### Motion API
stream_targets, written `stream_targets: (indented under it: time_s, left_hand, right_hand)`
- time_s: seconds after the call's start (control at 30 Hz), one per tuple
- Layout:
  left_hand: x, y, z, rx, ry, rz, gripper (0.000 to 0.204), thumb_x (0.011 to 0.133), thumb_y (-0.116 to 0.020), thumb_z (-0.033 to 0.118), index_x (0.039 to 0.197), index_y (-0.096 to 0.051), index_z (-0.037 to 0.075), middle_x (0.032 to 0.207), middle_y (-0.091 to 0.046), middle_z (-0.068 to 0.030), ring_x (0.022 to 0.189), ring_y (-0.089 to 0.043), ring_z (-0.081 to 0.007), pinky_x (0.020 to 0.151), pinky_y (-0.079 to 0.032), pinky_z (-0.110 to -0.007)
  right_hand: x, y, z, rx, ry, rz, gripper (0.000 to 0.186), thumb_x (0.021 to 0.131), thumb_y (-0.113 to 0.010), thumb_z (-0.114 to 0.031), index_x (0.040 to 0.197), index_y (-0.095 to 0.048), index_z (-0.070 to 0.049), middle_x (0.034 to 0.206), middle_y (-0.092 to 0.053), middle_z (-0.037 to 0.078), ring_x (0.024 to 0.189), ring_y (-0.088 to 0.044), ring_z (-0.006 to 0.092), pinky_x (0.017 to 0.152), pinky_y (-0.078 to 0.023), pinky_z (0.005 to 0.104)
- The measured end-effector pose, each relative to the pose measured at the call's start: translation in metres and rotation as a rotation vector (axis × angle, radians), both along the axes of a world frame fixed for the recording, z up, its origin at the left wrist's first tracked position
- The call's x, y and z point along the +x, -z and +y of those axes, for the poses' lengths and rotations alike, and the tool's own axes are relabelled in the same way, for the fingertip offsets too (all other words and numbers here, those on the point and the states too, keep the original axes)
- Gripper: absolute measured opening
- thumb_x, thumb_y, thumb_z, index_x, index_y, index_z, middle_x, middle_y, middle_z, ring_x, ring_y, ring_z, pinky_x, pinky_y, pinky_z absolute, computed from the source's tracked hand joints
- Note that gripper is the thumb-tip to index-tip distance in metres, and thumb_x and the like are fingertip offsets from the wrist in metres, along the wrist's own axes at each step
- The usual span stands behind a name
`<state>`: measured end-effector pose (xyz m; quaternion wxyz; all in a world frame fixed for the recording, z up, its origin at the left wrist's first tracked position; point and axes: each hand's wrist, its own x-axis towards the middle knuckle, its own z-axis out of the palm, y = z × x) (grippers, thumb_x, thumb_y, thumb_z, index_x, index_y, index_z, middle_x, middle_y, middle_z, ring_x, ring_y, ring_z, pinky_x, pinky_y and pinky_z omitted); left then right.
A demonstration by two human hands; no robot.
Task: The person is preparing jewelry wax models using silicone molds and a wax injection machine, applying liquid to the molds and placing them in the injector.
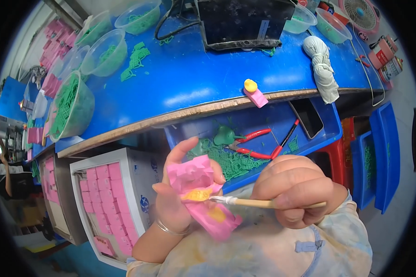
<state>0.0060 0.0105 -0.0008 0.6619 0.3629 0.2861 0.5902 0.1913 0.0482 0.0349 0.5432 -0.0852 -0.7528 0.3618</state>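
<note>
My left hand [174,203] is closed round a soft-looking pink piece [194,173] that lies opened out, its lower flap hanging over my clothing. A small yellow figure-like part [198,195] shows in its middle, and a yellow patch marks the lower flap. In my right hand [293,187] a thin brush [259,202] with a light wooden handle is pinched. Its whitish tip touches the yellow part or the pink beside it. Beyond both hands, a blue tray [330,121] holds green lattice pieces [226,161], red-handled pliers [254,135] and a dark phone [307,117].
On the blue table [180,74] stand clear bowls [85,108] of green pieces and a black machine [245,23]. A pink block with a yellow knob [256,93] sits at its edge, near a wrapped white cloth [321,69]. Left, a white box [125,159] contains pink blocks.
</note>
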Motion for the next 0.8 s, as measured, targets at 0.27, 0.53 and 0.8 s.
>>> stream_targets:
  time_s: [0.27, 0.53, 0.8]
  left_hand:
    - [0.0006, 0.0015, -0.0020, 0.000, -0.005, 0.044, 0.085, 0.079, -0.035, 0.072, 0.133, -0.027, 0.007, 0.078, -0.055, -0.0165, 0.064, -0.052, -0.0157, 0.057, -0.045, -0.024]
    - [-0.0006, 0.0001, -0.0030, -0.028, -0.016, 0.084, 0.086, 0.078, -0.036, 0.072, 0.134, -0.025, 0.007, 0.079, -0.055, -0.0162, 0.065, -0.053, -0.0159, 0.059, -0.046, -0.026]
    - [-0.0061, 0.0014, -0.0041, -0.087, 0.034, 0.060, 0.095, 0.072, -0.045, 0.073, 0.134, -0.022, 0.006, 0.089, -0.056, -0.0182, 0.072, -0.056, -0.0158, 0.057, -0.048, -0.023]
  right_hand:
    - [-0.0107, 0.0090, -0.0006, 0.055, 0.069, 0.033, 0.027, 0.068, -0.070, -0.005, 0.089, -0.053, 0.001, 0.076, -0.061, 0.014, 0.056, -0.059, 0.0250, 0.047, -0.045, 0.0303]
    - [-0.0121, 0.0073, 0.0021, 0.117, 0.066, -0.049, 0.033, 0.063, -0.071, -0.003, 0.090, -0.053, 0.002, 0.075, -0.060, 0.014, 0.055, -0.059, 0.0246, 0.046, -0.046, 0.0301]
    - [-0.0119, 0.0059, 0.0032, 0.101, 0.072, -0.067, 0.034, 0.063, -0.072, -0.003, 0.091, -0.053, 0.002, 0.074, -0.060, 0.013, 0.055, -0.059, 0.0248, 0.046, -0.047, 0.0315]
